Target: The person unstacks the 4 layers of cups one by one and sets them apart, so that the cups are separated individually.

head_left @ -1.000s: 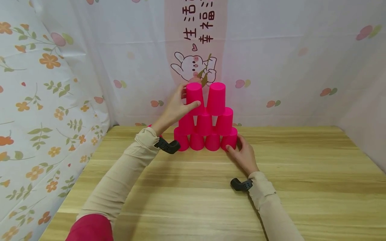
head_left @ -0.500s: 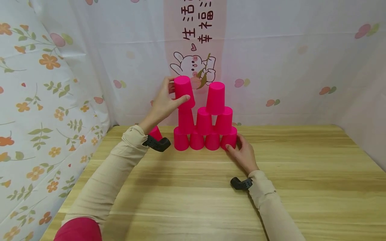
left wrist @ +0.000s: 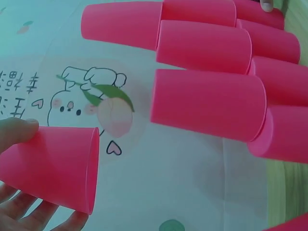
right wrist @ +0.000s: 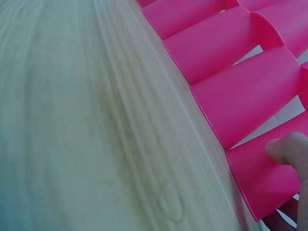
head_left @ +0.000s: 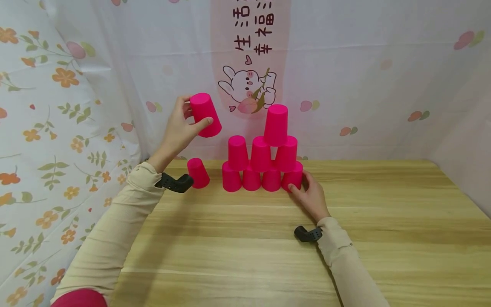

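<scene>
We find the left hand (head_left: 178, 128) gripping a tilted pink cup (head_left: 201, 109) in the air, left of the stacked cups (head_left: 261, 154). The right hand (head_left: 310, 198) holds the bottom row's rightmost cup (head_left: 293, 177). We note a lone cup (head_left: 198, 173) standing on the worktop (head_left: 230, 243) below.

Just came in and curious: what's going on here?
Someone's left hand holds a pink cup in the air, apart from the stack. Their right hand grips the bottom row's rightmost cup. The stack has four cups below, three above and one on top, toward the right. A lone cup stands to its left.
</scene>
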`<control>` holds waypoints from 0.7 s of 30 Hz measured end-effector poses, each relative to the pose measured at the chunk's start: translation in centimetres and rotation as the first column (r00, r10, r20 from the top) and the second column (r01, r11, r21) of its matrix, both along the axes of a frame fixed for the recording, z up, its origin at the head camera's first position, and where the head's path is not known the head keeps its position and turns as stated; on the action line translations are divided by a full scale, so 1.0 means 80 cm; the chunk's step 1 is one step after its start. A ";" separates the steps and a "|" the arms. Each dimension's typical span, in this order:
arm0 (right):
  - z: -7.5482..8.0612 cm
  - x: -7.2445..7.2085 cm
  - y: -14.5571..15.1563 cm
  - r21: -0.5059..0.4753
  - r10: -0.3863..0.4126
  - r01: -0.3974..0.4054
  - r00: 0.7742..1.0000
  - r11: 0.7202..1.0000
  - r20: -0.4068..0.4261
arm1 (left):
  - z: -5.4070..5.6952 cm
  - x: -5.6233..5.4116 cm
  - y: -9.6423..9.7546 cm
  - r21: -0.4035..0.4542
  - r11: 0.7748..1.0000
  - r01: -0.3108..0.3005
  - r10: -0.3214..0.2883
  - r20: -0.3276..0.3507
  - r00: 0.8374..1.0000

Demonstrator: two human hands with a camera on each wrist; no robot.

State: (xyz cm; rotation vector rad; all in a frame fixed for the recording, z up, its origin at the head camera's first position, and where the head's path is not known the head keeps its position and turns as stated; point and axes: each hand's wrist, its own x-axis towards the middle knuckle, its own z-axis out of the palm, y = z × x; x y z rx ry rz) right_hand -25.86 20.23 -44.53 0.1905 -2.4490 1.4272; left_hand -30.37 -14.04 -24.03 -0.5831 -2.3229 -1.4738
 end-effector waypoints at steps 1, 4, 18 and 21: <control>0.000 0.000 0.000 -0.001 0.001 -0.001 1.000 1.000 0.002 | 0.000 0.000 -0.003 0.002 1.000 -0.003 0.003 0.002 1.000; 0.000 0.000 0.000 0.000 0.000 0.000 1.000 1.000 0.005 | -0.001 0.003 -0.011 0.002 1.000 -0.019 0.019 0.002 1.000; 0.000 -0.001 0.000 0.004 -0.008 0.008 1.000 1.000 0.009 | -0.034 0.013 -0.066 -0.080 0.986 -0.145 0.148 0.021 0.989; 0.000 -0.001 -0.002 -0.003 -0.012 0.012 1.000 1.000 0.012 | -0.046 0.016 -0.080 -0.102 0.981 -0.165 0.168 0.023 0.985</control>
